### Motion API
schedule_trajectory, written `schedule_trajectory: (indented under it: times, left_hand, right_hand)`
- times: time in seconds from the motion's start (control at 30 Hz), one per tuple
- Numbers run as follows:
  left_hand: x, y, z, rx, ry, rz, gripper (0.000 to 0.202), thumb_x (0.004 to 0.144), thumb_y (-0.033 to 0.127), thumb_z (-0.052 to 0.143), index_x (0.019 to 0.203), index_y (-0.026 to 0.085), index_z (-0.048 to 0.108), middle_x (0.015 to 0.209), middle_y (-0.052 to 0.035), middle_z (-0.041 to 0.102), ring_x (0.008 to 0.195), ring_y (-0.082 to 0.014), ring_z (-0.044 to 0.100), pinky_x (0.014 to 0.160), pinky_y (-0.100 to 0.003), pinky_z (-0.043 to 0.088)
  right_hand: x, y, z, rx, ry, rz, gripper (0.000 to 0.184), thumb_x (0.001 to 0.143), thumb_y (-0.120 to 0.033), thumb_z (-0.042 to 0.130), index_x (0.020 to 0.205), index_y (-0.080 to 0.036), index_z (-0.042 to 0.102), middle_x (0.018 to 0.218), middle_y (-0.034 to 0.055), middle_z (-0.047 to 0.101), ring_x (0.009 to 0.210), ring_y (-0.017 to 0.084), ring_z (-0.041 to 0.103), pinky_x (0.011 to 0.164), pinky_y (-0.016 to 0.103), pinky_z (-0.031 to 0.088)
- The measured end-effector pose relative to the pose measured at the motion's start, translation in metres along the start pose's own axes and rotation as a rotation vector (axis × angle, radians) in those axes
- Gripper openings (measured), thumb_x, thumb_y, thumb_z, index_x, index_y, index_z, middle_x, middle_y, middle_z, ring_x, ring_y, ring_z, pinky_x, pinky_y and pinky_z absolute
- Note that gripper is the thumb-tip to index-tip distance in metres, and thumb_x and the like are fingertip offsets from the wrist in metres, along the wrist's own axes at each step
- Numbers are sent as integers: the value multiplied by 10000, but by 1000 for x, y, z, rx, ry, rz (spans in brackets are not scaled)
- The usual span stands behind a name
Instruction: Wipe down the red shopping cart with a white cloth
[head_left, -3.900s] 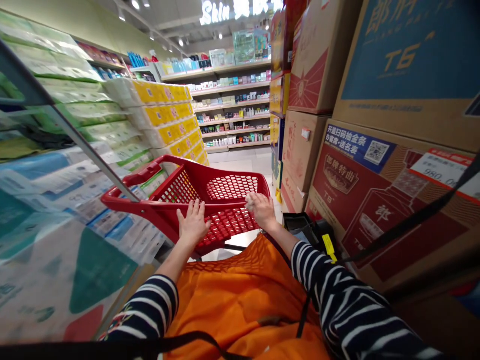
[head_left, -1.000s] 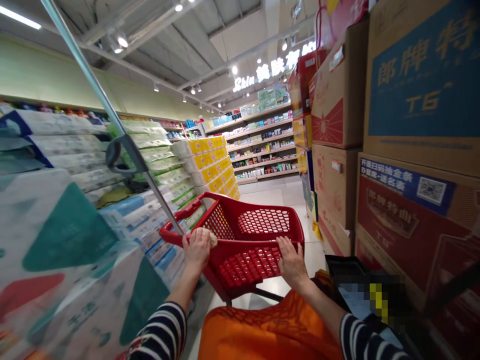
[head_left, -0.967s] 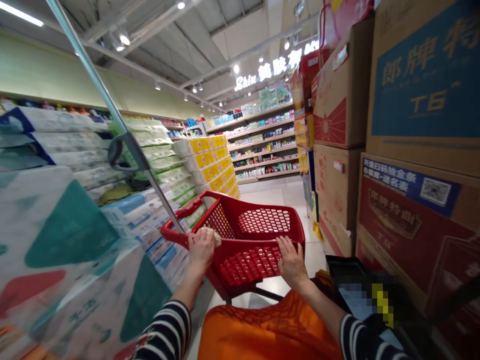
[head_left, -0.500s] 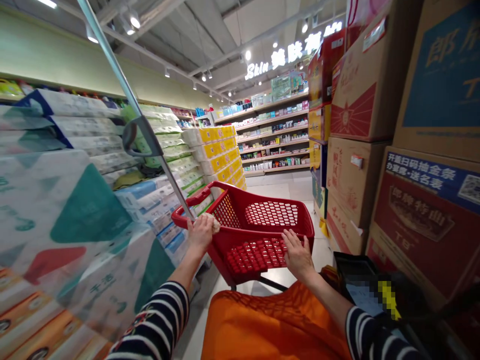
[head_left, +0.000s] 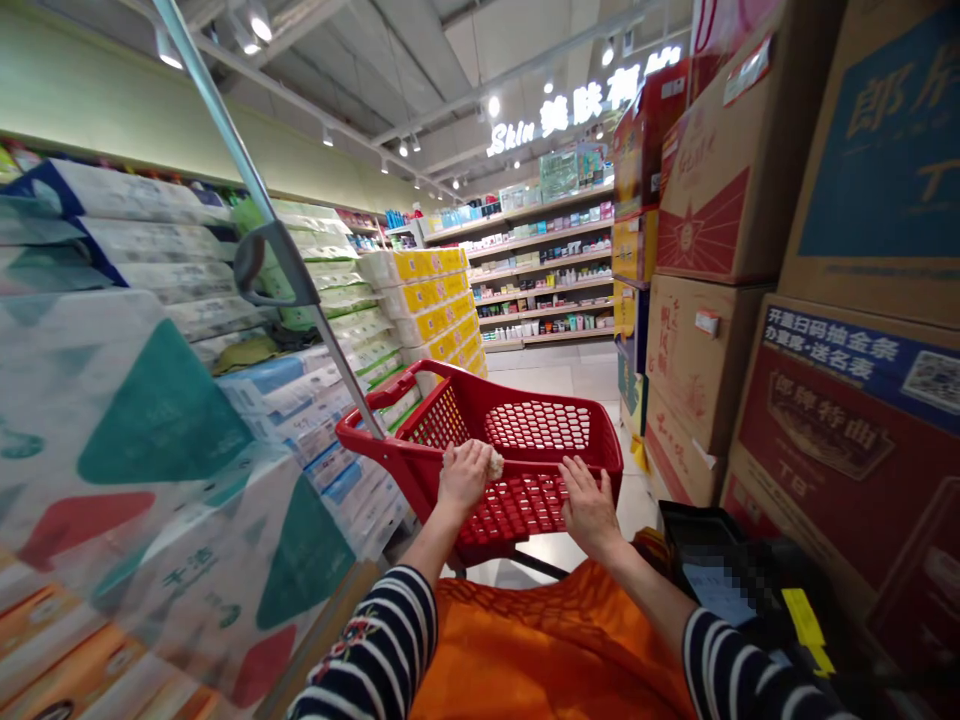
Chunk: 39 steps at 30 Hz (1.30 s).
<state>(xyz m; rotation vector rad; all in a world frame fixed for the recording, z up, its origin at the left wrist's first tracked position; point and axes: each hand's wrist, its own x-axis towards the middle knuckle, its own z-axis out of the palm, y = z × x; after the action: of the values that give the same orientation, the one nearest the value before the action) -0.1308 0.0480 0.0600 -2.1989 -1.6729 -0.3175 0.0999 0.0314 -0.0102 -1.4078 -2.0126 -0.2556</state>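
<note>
Your left hand [head_left: 465, 478] is closed, its fingers curled over a pale crumpled wad [head_left: 495, 465] on the near rim of the red plastic shopping basket [head_left: 431, 425]; the material of the wad cannot be determined. Your right hand [head_left: 590, 508] is open, palm down, with the fingers spread and resting on the same rim. The hands are apart, on either side of the rim's middle.

The basket stands on wheels in front of you, on a pale tiled floor [head_left: 570, 375]. A metal pull pole [head_left: 349, 372] with a grey loop handle [head_left: 270, 265] rises from its left corner. Stacked packs of tissue [head_left: 150, 440] line your left side. Printed cardboard cartons [head_left: 862, 470] are stacked on your right, and a black bag [head_left: 720, 570] sits beside your right forearm. Striped sleeves [head_left: 367, 650] cover both arms.
</note>
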Motion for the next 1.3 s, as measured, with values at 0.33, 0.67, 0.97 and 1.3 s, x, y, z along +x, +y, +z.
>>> schedule_trajectory:
  times: [0.33, 0.67, 0.97, 1.3]
  left_hand:
    - [-14, -55, -14, 126, 86, -249, 397, 863, 223, 322, 1206, 186, 517, 1324, -110, 465, 1270, -256, 325, 1041, -475, 214]
    - [8, 38, 10, -429, 107, 81, 384, 792, 104, 408, 1120, 209, 576, 1209, -55, 581, 1195, -175, 445, 1047, -409, 315]
    - [-24, 21, -21, -1444, 335, -623, 363, 733, 119, 476, 1080, 157, 573, 1064, -71, 647, 937, -156, 611, 887, -321, 474]
    - [-73, -65, -60, -1894, 473, -869, 387, 843, 354, 386, 1188, 218, 493, 1199, -58, 585, 1046, -160, 576, 832, -309, 487]
  right_hand:
    - [0, -3, 2, 21, -9, 21, 546, 738, -107, 393, 1279, -132, 457, 1367, 99, 414, 1289, 238, 312, 1057, 508, 116]
    - [0, -4, -1, 8, 27, -2, 537, 740, -88, 384, 1269, -131, 466, 1351, 116, 431, 1273, 249, 340, 1047, 521, 156]
    - [54, -99, -9, 500, -50, -293, 598, 787, -188, 458, 1364, -114, 321, 1413, 143, 319, 1306, 219, 289, 1039, 401, 319]
    - [128, -208, 6, 532, -19, -722, 498, 816, -55, 390, 1304, -145, 425, 1374, 86, 398, 1319, 168, 259, 1085, 368, 280]
